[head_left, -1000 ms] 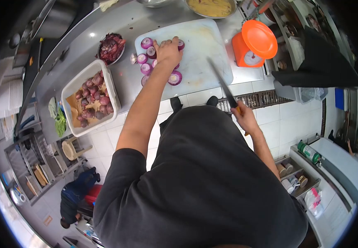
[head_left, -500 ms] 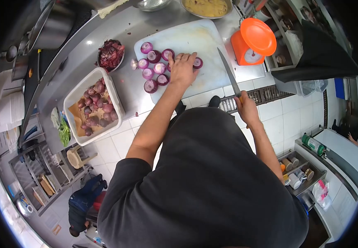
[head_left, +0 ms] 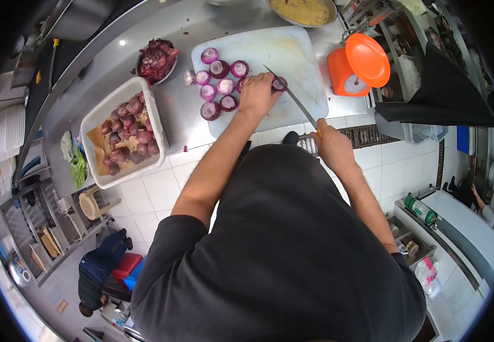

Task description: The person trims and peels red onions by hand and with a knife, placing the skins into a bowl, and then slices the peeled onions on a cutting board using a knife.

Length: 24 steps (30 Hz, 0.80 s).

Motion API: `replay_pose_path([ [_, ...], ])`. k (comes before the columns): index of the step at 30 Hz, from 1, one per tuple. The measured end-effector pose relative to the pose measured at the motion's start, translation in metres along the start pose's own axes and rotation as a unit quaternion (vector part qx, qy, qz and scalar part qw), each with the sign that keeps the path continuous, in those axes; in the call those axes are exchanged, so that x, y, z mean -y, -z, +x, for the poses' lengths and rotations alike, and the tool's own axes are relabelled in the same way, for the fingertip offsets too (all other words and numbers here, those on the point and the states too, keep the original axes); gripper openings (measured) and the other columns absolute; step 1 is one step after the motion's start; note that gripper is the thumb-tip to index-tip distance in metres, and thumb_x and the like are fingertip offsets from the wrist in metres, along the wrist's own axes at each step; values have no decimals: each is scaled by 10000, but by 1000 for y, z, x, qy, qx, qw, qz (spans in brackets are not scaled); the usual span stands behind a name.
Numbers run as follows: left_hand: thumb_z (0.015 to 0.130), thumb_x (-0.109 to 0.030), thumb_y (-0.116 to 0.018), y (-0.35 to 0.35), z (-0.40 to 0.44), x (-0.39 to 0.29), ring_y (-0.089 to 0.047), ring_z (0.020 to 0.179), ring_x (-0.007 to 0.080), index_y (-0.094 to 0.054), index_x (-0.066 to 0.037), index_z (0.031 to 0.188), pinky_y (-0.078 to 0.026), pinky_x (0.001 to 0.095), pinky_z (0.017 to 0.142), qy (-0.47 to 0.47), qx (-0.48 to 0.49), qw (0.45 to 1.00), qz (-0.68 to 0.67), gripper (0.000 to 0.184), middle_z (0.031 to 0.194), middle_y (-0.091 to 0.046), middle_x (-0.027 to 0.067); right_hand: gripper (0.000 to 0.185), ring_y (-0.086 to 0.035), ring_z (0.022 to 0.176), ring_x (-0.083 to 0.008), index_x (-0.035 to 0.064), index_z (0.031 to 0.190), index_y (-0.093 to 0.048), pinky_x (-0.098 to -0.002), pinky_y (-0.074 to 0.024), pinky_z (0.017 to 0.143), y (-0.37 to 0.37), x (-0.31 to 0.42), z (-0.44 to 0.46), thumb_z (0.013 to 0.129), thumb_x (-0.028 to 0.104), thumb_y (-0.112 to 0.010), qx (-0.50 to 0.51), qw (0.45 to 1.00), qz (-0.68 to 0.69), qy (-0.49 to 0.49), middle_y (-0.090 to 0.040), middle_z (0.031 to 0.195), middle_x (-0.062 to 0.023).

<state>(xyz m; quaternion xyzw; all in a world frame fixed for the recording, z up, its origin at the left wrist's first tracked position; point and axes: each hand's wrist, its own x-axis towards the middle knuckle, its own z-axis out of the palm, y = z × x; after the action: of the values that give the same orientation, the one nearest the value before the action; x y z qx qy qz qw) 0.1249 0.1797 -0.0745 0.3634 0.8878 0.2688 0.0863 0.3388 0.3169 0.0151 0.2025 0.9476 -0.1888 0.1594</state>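
My right hand (head_left: 333, 142) is wrapped around the handle of a long kitchen knife (head_left: 299, 102). Its blade slants up and left across a red onion (head_left: 279, 84) on the white cutting board (head_left: 292, 48). Curled fingers of my left hand (head_left: 258, 95) grip that onion from the left, close beside the blade. Left of this hand, several peeled, trimmed red onions (head_left: 219, 69) sit grouped on the board, one of them partly hidden by the hand. A paler bulb (head_left: 189, 77) lies at the board's left edge.
Left of the board stand a bowl of onion skins (head_left: 157, 61) and a white bin (head_left: 160, 122) with several unpeeled onions. An orange scale (head_left: 346, 71) stands to the right. A metal bowl of yellow food (head_left: 304, 12) is at the back. Another person (head_left: 100, 268) is at lower left.
My right hand has brought the knife left, from the board's right edge onto the onion. My left hand's spread fingers have curled in beside it. The camera view has shifted slightly.
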Motion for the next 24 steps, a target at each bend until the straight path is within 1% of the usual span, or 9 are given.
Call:
replay_pose_path([
  [3, 797, -232, -887, -1, 2, 0, -695, 1062, 390, -673, -44, 1052, -524, 492, 976, 5, 0, 1000, -13, 382, 1073, -737, 166, 303, -736, 885, -435, 3, 1184, -536, -541, -578, 763, 7, 4, -3, 1048, 256, -633, 19, 1000, -14, -10, -741, 948, -240],
  [8, 795, -213, -878, -5, 1, 5, -696, 1082, 391, -680, -41, 1069, -535, 488, 986, 7, -4, 999, -42, 379, 1108, -746, 170, 295, -738, 876, -445, -1, 1186, -514, -545, -583, 767, 9, 9, 6, 1073, 264, -579, 44, 999, -31, -6, -738, 909, -245],
  [9, 798, -215, -876, -6, 1, 7, -700, 1071, 387, -689, -48, 1063, -544, 483, 964, -1, -17, 999, -45, 365, 1103, -750, 162, 295, -738, 872, -448, -1, 1186, -510, -547, -583, 767, 6, 10, 12, 1078, 267, -568, 52, 998, -31, -5, -738, 901, -245],
  [11, 804, -220, -872, -9, 1, 10, -708, 1048, 377, -707, -62, 1051, -563, 473, 921, -19, -44, 998, -50, 336, 1093, -759, 145, 297, -738, 861, -454, -4, 1186, -499, -558, -580, 761, -8, 8, 25, 1082, 268, -558, 31, 999, -15, 15, -737, 893, -252],
  [12, 803, -217, -872, -10, 1, 10, -703, 1060, 376, -701, -65, 1068, -556, 472, 934, -14, -38, 998, -48, 350, 1096, -755, 142, 298, -737, 856, -457, -6, 1187, -494, -563, -578, 759, -18, 6, 34, 1083, 268, -552, 20, 999, -9, 24, -737, 889, -255],
  [14, 801, -212, -871, -10, -1, 9, -692, 1083, 374, -689, -71, 1102, -544, 469, 961, -3, -30, 999, -44, 379, 1100, -747, 136, 311, -724, 879, -479, -11, 1199, -493, -583, -561, 774, -47, 2, 59, 1077, 266, -566, 28, 1000, 11, 8, -732, 914, -280],
  [17, 803, -210, -865, -20, -3, 9, -665, 1126, 367, -649, -67, 1176, -504, 474, 1007, -49, -69, 996, -8, 454, 1135, -720, 145, 327, -712, 880, -500, -10, 1186, -486, -594, -551, 775, -64, -1, 75, 1070, 280, -583, 26, 999, 34, 1, -728, 922, -291],
  [20, 804, -201, -855, -18, -2, 4, -645, 1150, 363, -611, -60, 1228, -469, 479, 1032, -41, -31, 999, -2, 510, 1178, -688, 161, 348, -723, 862, -488, -9, 1167, -483, -583, -565, 764, -64, -9, 76, 1060, 298, -607, 20, 999, 45, 11, -736, 914, -269],
  [24, 794, -196, -853, -11, 0, -7, -649, 1147, 364, -613, -51, 1211, -472, 478, 1018, -38, 3, 997, 60, 502, 1199, -676, 175, 379, -727, 861, -479, -10, 1145, -501, -574, -571, 759, -58, -21, 76, 1039, 320, -653, -32, 997, 68, 15, -738, 910, -255],
])
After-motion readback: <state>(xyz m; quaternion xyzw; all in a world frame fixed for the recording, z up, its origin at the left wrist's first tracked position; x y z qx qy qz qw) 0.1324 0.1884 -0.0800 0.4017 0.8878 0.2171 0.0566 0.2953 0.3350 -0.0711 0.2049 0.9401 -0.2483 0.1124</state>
